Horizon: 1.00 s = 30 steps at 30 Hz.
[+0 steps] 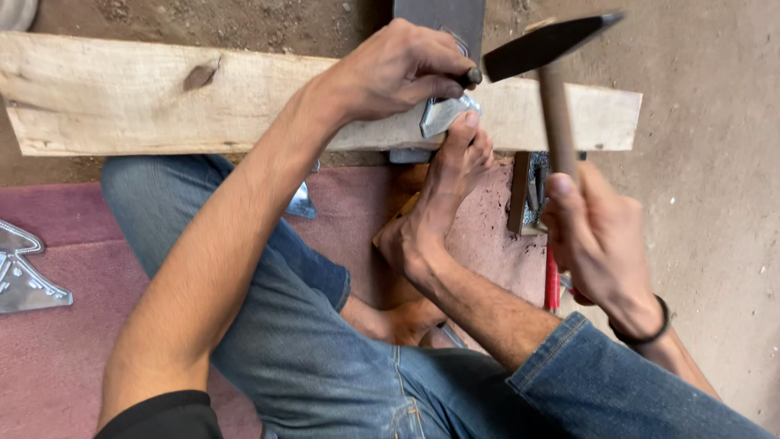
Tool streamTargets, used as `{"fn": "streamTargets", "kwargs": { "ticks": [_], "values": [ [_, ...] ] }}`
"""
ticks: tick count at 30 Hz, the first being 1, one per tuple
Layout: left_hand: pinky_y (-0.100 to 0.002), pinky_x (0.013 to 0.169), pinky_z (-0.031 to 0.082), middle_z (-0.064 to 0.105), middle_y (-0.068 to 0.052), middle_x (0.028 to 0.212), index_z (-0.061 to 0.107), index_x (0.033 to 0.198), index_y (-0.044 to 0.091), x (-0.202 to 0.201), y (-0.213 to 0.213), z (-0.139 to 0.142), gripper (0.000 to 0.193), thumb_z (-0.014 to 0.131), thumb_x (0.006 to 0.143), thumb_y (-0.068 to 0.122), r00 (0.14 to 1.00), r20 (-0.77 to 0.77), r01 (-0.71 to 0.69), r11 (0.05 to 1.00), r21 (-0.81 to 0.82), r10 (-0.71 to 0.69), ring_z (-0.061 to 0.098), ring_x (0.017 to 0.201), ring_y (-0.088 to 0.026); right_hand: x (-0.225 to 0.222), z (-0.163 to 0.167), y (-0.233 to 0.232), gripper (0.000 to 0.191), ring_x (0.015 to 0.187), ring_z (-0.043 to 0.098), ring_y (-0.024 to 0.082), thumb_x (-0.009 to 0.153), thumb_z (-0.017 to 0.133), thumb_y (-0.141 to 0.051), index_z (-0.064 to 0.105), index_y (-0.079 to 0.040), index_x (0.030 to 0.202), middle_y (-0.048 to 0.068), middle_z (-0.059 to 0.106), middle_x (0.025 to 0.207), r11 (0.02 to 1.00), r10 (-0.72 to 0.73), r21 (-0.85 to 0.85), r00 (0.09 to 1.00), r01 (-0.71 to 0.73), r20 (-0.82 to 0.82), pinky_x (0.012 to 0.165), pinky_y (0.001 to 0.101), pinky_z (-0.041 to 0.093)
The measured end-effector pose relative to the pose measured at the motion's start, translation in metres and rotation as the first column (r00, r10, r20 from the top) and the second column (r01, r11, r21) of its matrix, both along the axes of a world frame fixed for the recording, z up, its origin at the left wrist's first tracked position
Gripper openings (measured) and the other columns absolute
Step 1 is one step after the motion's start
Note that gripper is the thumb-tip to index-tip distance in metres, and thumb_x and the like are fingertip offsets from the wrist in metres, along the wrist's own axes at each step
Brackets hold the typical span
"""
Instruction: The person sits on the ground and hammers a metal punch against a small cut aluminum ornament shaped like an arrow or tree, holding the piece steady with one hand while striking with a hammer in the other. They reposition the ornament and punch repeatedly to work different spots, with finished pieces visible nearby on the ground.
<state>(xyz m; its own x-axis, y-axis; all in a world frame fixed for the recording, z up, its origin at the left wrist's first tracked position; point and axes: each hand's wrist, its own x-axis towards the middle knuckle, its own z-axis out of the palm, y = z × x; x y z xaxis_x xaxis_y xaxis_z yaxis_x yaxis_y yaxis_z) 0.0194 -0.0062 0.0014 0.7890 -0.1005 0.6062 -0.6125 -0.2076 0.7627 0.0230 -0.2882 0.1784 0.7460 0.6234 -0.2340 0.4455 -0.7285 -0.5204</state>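
My left hand (398, 69) is closed around a small dark punch (472, 76), its tip set on a shiny metal sheet piece (443, 114) that lies on a wooden plank (122, 93). My right hand (597, 236) grips the wooden handle of a hammer (556, 114); its dark head (544, 45) hangs just right of the punch. My bare foot (443, 195) presses its toes on the metal piece.
I sit on a reddish mat (57, 349) in blue jeans. A cut metal shape (24, 272) lies at the left on the mat. A small wooden box with tools (528, 195) and a red-handled tool (552, 280) sit by my right hand. Bare concrete floor (707, 162) lies to the right.
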Motion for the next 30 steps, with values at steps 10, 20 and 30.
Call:
{"fn": "streamTargets", "kwargs": {
  "ticks": [10, 20, 30],
  "values": [
    [-0.034, 0.080, 0.059, 0.073, -0.010, 0.106, 0.072, 0.120, -0.002, -0.008, 0.002, 0.008, 0.022, 0.076, 0.099, 0.003, 0.996, -0.084, 0.006, 0.994, -0.111, -0.016, 0.073, 0.093, -0.021, -0.002, -0.041, -0.034, 0.041, 0.040, 0.053, 0.013, 0.113, 0.039, -0.038, 0.053, -0.006, 0.091, 0.004, 0.055, 0.055, 0.992, -0.122, -0.025, 0.992, 0.123, 0.035, 0.034, 0.0284, 0.043],
    [-0.042, 0.068, 0.053, 0.055, -0.012, 0.088, 0.049, 0.111, 0.001, -0.010, -0.012, 0.012, 0.052, 0.087, 0.088, 0.027, 0.833, -0.137, -0.513, 0.841, 0.170, 0.536, 0.059, 0.079, -0.024, -0.031, -0.112, -0.066, 0.028, 0.053, 0.068, 0.029, 0.109, 0.051, -0.030, 0.059, -0.004, 0.102, 0.015, 0.063, 0.062, 0.957, -0.275, -0.040, 0.943, 0.287, 0.186, 0.049, 0.0431, 0.050],
    [-0.043, 0.073, 0.042, 0.063, -0.006, 0.080, 0.054, 0.105, 0.005, -0.012, -0.024, 0.010, 0.046, 0.088, 0.081, 0.023, 0.754, -0.280, -0.503, 0.796, 0.337, 0.595, 0.062, 0.077, -0.026, -0.042, -0.132, -0.058, 0.028, 0.050, 0.064, 0.035, 0.107, 0.053, -0.030, 0.054, -0.002, 0.105, 0.020, 0.059, 0.059, 0.950, -0.308, -0.009, 0.942, 0.312, 0.133, 0.044, 0.0443, 0.046]
  ]
}}
